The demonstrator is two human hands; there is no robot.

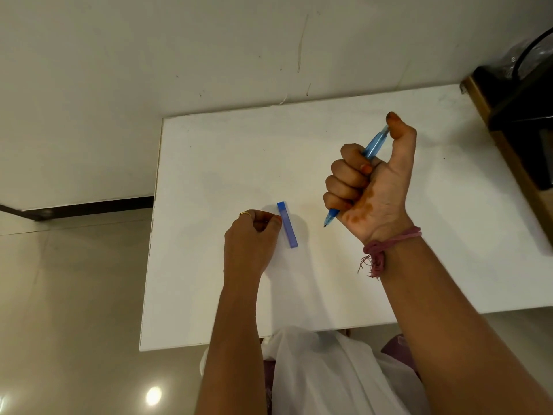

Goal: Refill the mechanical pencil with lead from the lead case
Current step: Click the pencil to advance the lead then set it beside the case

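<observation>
A plain off-white wall (179,55), marked with a few scuffs and thin scratches, stands behind a white table (215,163) pushed against it. Pale glossy floor tiles (74,280) show to the left, with a dark skirting strip along the wall's foot and a ceiling light mirrored in the tiles near the bottom. At the far right a wooden-edged unit carries a dark object (526,115) and a black cable.

The right hand (371,187) is fisted round the blue mechanical pencil (372,145), held up off the table, tip pointing down and near, thumb lying on the push-button end. The left hand (254,235) rests on the table with fingers curled in, thumb and forefinger pressed together. Whether a lead sits in that pinch I cannot tell. The blue lead case (288,225) lies flat on the table just right of that hand, between the two hands.

Risks, as I judge them: a lead is thin and brittle, so a tight pinch or a skewed entry into the barrel could snap it. The thumb covers the button end, so nothing can be fed there until it shifts. A dropped lead could roll off the table's edge.
</observation>
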